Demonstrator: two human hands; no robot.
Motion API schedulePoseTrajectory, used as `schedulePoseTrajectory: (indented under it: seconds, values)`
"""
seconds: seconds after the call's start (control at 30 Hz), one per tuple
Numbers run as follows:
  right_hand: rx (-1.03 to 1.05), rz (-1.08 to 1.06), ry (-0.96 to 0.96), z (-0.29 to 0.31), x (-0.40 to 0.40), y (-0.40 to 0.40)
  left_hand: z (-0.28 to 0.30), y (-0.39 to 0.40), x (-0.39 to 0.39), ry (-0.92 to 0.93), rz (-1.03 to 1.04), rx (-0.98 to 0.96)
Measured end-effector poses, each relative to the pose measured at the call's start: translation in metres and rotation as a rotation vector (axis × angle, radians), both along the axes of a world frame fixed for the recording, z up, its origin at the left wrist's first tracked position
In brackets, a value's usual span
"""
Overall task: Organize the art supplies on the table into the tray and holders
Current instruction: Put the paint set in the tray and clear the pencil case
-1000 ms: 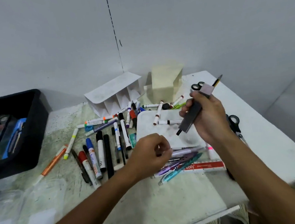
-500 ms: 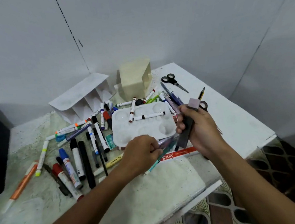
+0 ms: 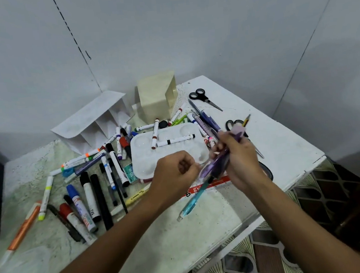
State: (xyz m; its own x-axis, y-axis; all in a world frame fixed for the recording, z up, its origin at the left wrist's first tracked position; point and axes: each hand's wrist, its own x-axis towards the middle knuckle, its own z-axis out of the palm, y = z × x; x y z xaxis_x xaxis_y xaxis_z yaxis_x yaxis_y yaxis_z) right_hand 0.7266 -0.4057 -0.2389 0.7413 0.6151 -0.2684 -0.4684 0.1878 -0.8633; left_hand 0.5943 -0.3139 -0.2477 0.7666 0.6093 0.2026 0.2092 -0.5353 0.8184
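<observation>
- While right hand [image 3: 240, 162] grips a bundle of pens [image 3: 217, 165] w/ a pencil [image 3: 246, 120] poking out top, left hand [image 3: 175, 171] pinches the bundle's lower end, fingers curled.
- Bundle sits over near-right corner of white palette tray [image 3: 146, 160]; teal pen [image 3: 192, 204] hangs below it.
- Table edge [image 3: 314, 161] close on right; bare tabletop toward viewer.
- Loose markers [image 3: 89, 199] scattered left; white divided holder [image 3: 96, 123] lies tipped at the back.

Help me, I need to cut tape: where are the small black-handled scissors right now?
In the head view, the black-handled scissors lie at the table's far right, just right of the beige holder.
</observation>
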Motion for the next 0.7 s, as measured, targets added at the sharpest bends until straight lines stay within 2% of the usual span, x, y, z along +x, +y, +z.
schedulePoseTrajectory:
  seconds: [0.13, 0.23, 0.33, 0.5, 0.6, 0.7]
  values:
    - [0.083, -0.16, 0.041, 0.01, 0.026, -0.012, -0.019, 0.002, -0.014, 0.317, -0.182, 0.215]
    - [0.033, -0.174, 0.063, 0.01, 0.035, -0.016, -0.027, -0.006, -0.013, 0.412, -0.256, 0.389]
    - [0.009, -0.052, 0.156, 0.002, 0.036, -0.017, -0.028, -0.011, -0.009, 0.363, -0.204, 0.408]
    - [-0.007, 0.131, 0.179, -0.006, 0.028, -0.017, -0.015, -0.002, -0.009, 0.128, 0.018, 0.168]
    - [0.003, 0.172, 0.199, -0.008, 0.011, -0.01, -0.004, 0.0, -0.007, 0.025, 0.034, 0.065]
    - [0.057, 0.198, 0.221, -0.011, -0.011, 0.005, -0.001, -0.001, -0.007, 0.049, -0.004, 0.065]
